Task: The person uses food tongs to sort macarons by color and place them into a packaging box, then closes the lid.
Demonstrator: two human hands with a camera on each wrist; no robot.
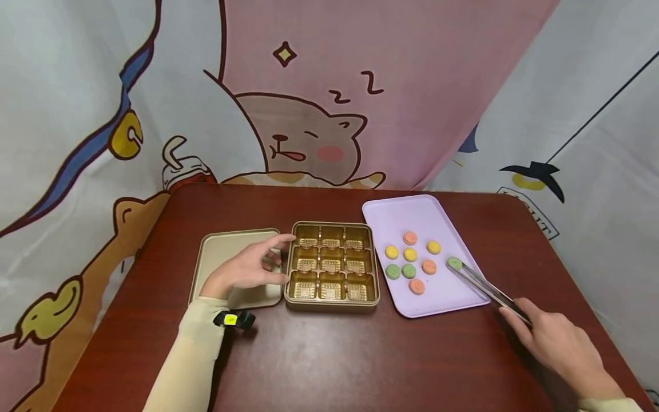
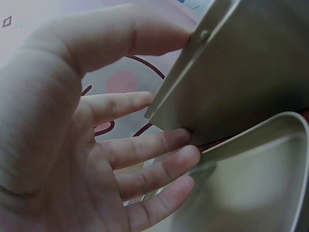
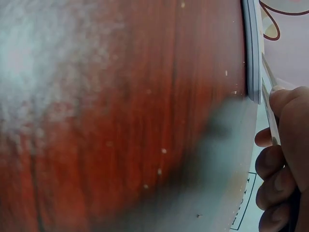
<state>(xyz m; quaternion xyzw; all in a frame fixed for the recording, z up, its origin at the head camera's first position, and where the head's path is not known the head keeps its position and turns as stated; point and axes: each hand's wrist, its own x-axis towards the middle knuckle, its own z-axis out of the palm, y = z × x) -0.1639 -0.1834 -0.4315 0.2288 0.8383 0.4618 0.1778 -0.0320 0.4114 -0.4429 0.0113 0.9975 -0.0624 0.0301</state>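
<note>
My right hand (image 1: 561,346) grips metal tongs (image 1: 486,288) over the near right part of a lilac tray (image 1: 412,214). The tongs' tips are at a green macaron (image 1: 455,263) near the tray's right side; I cannot tell whether they pinch it. Other small round macarons in orange (image 1: 409,238), yellow (image 1: 433,247) and green (image 1: 393,272) lie on the tray. My left hand (image 1: 249,266), fingers spread, touches the left side of a gold tin (image 1: 329,307). Its divided insert (image 1: 332,260) has several bare compartments. In the left wrist view, thumb and fingertips meet the tin's wall (image 2: 231,82).
A flat gold lid (image 1: 221,252) lies left of the tin, partly under my left hand and forearm. Tin and tray stand side by side on the dark red table (image 1: 329,355). A printed cloth (image 1: 412,86) hangs behind the table.
</note>
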